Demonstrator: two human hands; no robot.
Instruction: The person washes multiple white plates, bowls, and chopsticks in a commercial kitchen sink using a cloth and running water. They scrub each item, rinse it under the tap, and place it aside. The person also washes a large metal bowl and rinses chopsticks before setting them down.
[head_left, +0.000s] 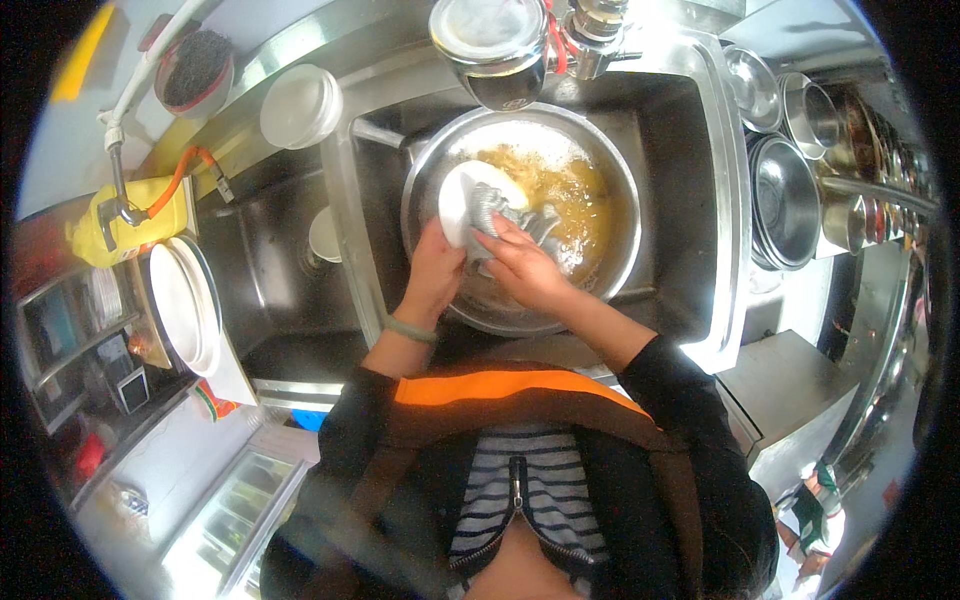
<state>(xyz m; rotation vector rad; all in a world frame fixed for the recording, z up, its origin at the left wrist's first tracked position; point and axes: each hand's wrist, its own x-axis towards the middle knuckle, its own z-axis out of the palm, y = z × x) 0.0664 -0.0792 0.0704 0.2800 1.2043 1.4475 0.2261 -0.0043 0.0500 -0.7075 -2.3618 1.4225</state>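
Observation:
Over a large round metal basin (626, 247) of sudsy, yellowish water, my left hand (437, 270) grips the near rim of a white dish (455, 201). My right hand (525, 266) presses a wet grey striped cloth (487, 206) against the dish, with part of the cloth trailing over the water. The basin stands in the right compartment of a steel sink (679, 187). The fingertips of my left hand are partly hidden behind the dish.
A lidded container (491, 37) and a metal faucet (592, 37) overhang the basin's far side. White bowls (296, 105) are stacked at the far left edge; another white dish (325, 234) lies in the left sink. White plates (184, 304) stand left, metal bowls (784, 202) right.

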